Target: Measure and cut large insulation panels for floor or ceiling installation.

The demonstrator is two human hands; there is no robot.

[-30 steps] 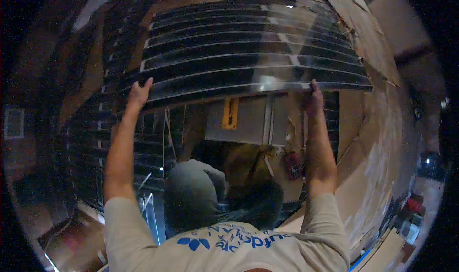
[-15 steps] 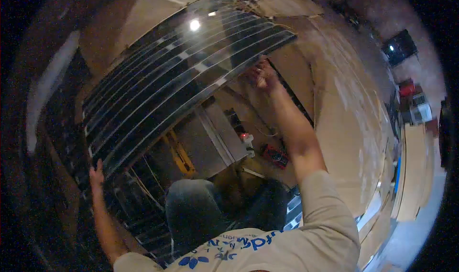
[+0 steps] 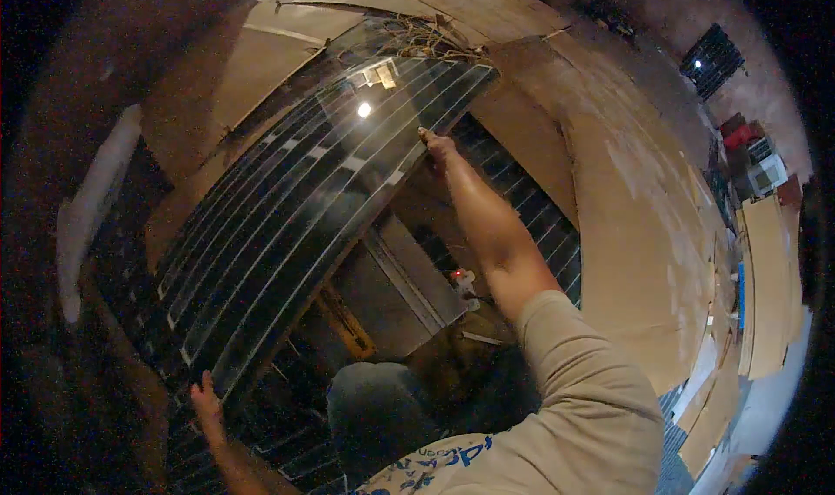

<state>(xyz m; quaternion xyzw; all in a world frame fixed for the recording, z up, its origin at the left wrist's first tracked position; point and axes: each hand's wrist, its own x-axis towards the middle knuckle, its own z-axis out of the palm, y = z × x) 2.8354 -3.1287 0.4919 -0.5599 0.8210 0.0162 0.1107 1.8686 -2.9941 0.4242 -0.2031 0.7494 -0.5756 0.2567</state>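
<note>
A large dark solar panel (image 3: 287, 208) with pale lines slants across the view in front of me, its glossy face reflecting a lamp. My left hand (image 3: 207, 405) is closed on its near-left corner, thumb up along the edge. Farther off, my right hand (image 3: 438, 150) grips the right-hand edge, with the thumb over the face and the other fingers mostly hidden. The panel is tilted and raised over the things beneath. Another dark lined panel (image 3: 531, 204) lies lower, partly behind my right forearm.
Under the raised edge are a grey board (image 3: 396, 273), a yellow-orange bar (image 3: 348, 325) and a small white device (image 3: 464, 279) with a red light. Brown cardboard (image 3: 626, 234) spreads to the right. Tangled cords (image 3: 430, 38) lie at the far end.
The panel has turned and its far end has swung left, with my right hand moving left along with it. My left hand has come lower and nearer. More of the lower panel shows at right.
</note>
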